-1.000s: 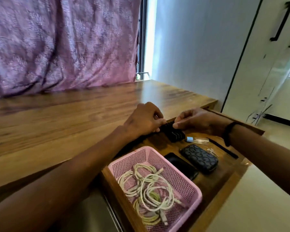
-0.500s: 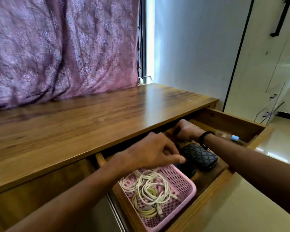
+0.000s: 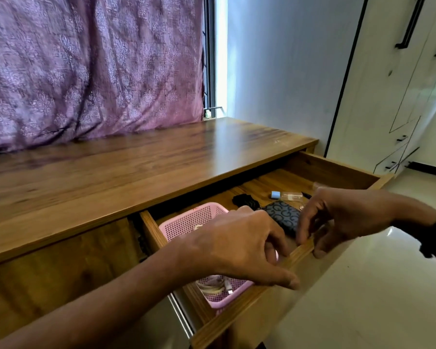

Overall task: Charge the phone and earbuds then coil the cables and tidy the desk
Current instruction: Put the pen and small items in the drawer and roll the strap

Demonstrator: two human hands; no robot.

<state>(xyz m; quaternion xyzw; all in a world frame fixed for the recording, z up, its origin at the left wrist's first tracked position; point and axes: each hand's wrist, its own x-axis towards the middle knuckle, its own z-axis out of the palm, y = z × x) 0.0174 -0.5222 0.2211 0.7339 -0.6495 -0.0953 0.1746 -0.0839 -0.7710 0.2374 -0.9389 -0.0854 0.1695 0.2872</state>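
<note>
Cables (image 3: pixel 218 285), light and floppy-looking, lie in a pink basket (image 3: pixel 186 220) while both hands (image 3: pixel 237 245) grip the drawer front (image 3: pixel 237 316).

- The left hand (image 3: pixel 239 248), which half a second ago reached over the pink basket (image 3: pixel 186 220), now sits at lower centre of the frame on the front edge of the open drawer (image 3: pixel 300 250), thumb outside.
- The right hand (image 3: pixel 345 217) has left the drawer's back corner and come forward to grip that same front edge, right of centre.
- The black coiled cable (image 3: pixel 246 200), held by both hands a second ago, now lies loose behind the patterned pouch (image 3: pixel 282 214).
</note>
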